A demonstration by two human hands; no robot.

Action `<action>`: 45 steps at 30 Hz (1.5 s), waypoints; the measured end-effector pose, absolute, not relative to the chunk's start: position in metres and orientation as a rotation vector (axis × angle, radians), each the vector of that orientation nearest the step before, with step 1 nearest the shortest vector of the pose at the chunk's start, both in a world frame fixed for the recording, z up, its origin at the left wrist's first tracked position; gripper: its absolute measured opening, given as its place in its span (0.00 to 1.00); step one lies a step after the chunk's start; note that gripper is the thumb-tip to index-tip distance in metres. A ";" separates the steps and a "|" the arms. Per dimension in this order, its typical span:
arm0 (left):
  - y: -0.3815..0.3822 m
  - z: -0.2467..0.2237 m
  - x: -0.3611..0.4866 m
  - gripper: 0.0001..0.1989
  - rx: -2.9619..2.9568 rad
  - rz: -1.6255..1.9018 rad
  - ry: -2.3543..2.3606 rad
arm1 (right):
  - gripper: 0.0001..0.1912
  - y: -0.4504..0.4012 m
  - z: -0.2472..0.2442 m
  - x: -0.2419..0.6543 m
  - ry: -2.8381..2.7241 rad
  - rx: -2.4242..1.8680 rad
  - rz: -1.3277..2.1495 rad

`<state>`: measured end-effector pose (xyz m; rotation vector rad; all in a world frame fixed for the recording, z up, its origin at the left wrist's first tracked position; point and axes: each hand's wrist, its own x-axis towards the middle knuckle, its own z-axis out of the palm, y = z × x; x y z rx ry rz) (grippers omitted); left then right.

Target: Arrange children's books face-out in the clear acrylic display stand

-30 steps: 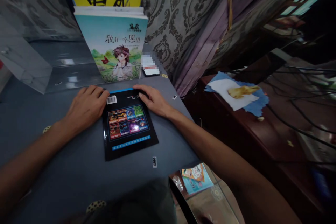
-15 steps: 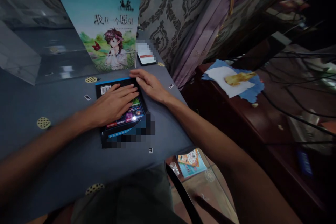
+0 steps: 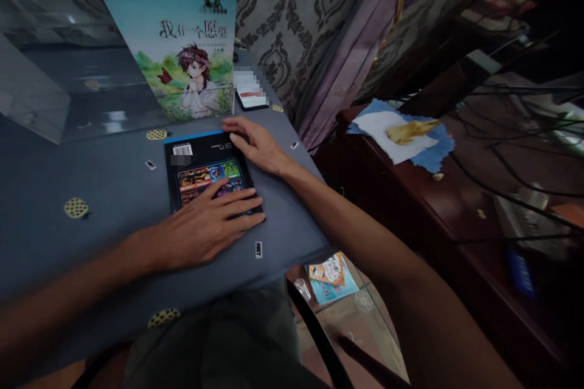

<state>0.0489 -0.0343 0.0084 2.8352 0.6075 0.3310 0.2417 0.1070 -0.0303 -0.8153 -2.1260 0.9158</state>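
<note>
A dark book [image 3: 205, 153] with a blue top edge, a barcode and a grid of colourful pictures lies flat on the grey tablecloth [image 3: 114, 176]. My left hand [image 3: 214, 219] rests on its near part, fingers spread and palm down, hiding the lower pictures. At the book's far right corner is my right hand [image 3: 255, 143], its fingers stretched out along the corner and the thumb a little apart. Neither hand is closed round anything.
Upright books with a turquoise front cover [image 3: 187, 12] stand in a clear holder [image 3: 41, 91] behind. A phone [image 3: 252, 96] lies beside them. To the right, a dark red cabinet [image 3: 456, 200] carries cloth [image 3: 429, 155] and cables. Thin books [image 3: 335, 285] lie below the table edge.
My left hand has slid toward me across the book, uncovering the upper pictures. The book's near part, earlier lifted and angled, now lies under that hand. My right hand stays at the corner.
</note>
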 end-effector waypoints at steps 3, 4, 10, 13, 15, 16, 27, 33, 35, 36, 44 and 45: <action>-0.035 0.006 0.048 0.21 2.835 0.359 0.608 | 0.22 0.106 -0.030 0.242 -2.125 -0.817 0.911; -0.035 0.005 0.048 0.21 2.837 0.364 0.612 | 0.22 0.106 -0.030 0.243 -2.123 -0.820 0.907; -0.037 0.003 0.050 0.21 2.857 0.326 0.649 | 0.23 0.105 -0.029 0.244 -2.103 -0.800 0.907; -0.037 0.003 0.050 0.21 2.849 0.323 0.655 | 0.23 0.104 -0.029 0.243 -2.101 -0.810 0.897; -0.037 0.002 0.049 0.20 2.839 0.334 0.666 | 0.24 0.103 -0.029 0.242 -2.104 -0.823 0.882; -0.037 0.002 0.049 0.20 2.834 0.343 0.670 | 0.25 0.103 -0.029 0.242 -2.105 -0.825 0.874; -0.028 0.007 0.039 0.19 2.631 0.514 0.691 | 0.25 0.100 -0.029 0.242 -2.141 -0.848 0.846; 0.027 0.005 -0.017 0.18 2.438 0.802 1.267 | 0.25 0.096 -0.025 0.241 -2.207 -0.875 0.760; 0.038 0.000 -0.030 0.17 2.444 0.797 1.328 | 0.25 0.095 -0.025 0.242 -2.243 -0.888 0.703; 0.041 -0.003 -0.033 0.16 2.457 0.788 1.327 | 0.24 0.095 -0.025 0.242 -2.264 -0.898 0.665; 0.043 -0.009 -0.033 0.14 2.489 0.795 1.280 | 0.16 0.063 -0.005 0.221 -2.370 -0.819 0.421; 0.043 -0.009 -0.033 0.14 2.491 0.795 1.282 | 0.16 0.052 0.000 0.215 -2.394 -0.764 0.438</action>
